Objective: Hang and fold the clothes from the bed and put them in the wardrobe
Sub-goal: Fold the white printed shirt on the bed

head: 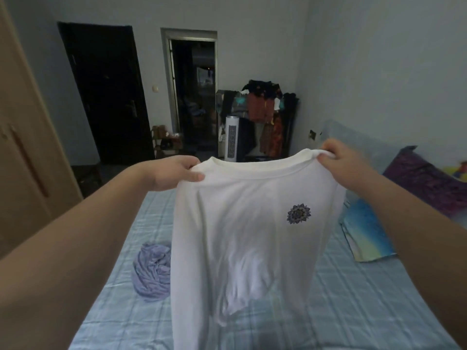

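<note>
Behind the white shirt, the bed is partly hidden.

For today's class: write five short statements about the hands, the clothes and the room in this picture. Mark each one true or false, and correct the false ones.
1. The left hand and right hand hold the white shirt up by its shoulders. True.
2. The flower print on the shirt is red. False: it is blue-purple.
3. A crumpled lilac garment lies on the bed. True.
4. The lilac garment lies to the right of the shirt. False: in this view it lies to the shirt's left.
5. A white tower fan stands beyond the bed. True.
</note>
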`<state>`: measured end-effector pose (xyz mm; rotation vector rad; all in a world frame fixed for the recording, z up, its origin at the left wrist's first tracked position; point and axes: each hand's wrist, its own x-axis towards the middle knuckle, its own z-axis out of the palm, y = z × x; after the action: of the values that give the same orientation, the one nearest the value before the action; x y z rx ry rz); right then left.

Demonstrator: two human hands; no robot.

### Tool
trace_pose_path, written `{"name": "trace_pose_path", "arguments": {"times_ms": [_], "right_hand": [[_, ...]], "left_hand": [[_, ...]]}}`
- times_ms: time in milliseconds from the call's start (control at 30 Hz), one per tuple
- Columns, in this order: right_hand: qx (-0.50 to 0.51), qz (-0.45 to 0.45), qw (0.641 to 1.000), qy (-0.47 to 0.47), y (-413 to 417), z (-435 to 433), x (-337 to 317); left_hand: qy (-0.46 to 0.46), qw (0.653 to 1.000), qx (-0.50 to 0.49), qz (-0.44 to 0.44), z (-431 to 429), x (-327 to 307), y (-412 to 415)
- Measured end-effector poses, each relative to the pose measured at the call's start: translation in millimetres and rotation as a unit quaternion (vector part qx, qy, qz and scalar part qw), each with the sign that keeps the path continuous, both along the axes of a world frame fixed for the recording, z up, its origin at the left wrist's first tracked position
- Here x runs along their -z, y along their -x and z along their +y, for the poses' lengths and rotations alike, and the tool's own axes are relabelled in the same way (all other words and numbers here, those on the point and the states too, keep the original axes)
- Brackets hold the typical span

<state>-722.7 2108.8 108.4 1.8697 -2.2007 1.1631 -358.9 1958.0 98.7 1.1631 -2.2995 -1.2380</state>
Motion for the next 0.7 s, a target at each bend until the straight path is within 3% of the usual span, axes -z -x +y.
{"name": "trace_pose_path", "arguments": {"times_ms": [133, 233, 333, 467, 700], "right_hand": [[-0.024, -0.002, 1.0, 0.004, -14.7, 8.0, -3.9], [-0.041, 0.013, 0.999, -0.009, -22.8, 18.3, -4.4], [-0.051, 0.032, 0.998, -0.002, -30.2, 20.4, 2.0], [-0.002, 0.088, 0.996, 0.018, -38.2, 19.1, 23.2], [0.115, 0.061, 0.98, 0.151, -65.2, 53.3, 71.7]], "left_hand": [[-0.102, 0.992, 0.025, 0.074, 5.5, -8.2, -19.9], [0.027, 0.999, -0.019, -0.029, 19.3, -11.6, -32.7], [0.171, 0.976, -0.089, -0.097, 27.9, -6.0, -37.7], [0.238, 0.952, -0.193, -0.019, 40.6, 22.5, -36.0], [0.191, 0.93, -0.257, 0.179, 71.5, 70.6, -20.5]]}}
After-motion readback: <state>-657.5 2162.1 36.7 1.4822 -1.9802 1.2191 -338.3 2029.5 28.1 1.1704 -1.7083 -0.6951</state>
